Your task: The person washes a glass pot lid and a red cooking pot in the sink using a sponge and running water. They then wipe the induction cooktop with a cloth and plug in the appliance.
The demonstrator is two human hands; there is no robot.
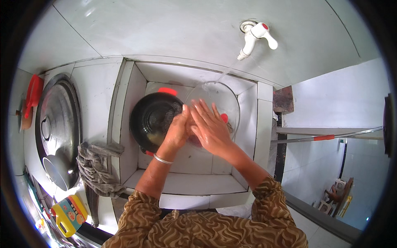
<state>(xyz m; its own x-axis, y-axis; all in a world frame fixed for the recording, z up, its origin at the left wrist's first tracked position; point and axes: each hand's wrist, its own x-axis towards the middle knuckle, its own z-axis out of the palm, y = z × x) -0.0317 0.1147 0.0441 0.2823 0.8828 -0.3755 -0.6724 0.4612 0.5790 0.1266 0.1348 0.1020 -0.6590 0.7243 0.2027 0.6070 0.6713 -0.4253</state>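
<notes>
Both of my hands are over a tiled sink (192, 184), wet and pressed against each other. My left hand (178, 128) wears a bangle at the wrist and is partly covered by my right hand (209, 127), whose fingers are stretched out. Beneath my left hand lies a black pan (149, 117) with red grips and a little liquid in it; a dark scrubber (170, 116) appears to rest inside. A round glass lid (231, 93) with a red knob lies under my right hand. Water runs from a white tap (249, 40) towards the lid. Whether anything is between my palms is hidden.
Left of the sink are a large metal lid (60, 124), a grey cup (57, 170), a grey cloth (96, 167) over the ledge, a red-handled item (33, 93) and a yellow jug (69, 215). A metal pole (297, 140) extends on the right. The sink's raised walls surround my hands.
</notes>
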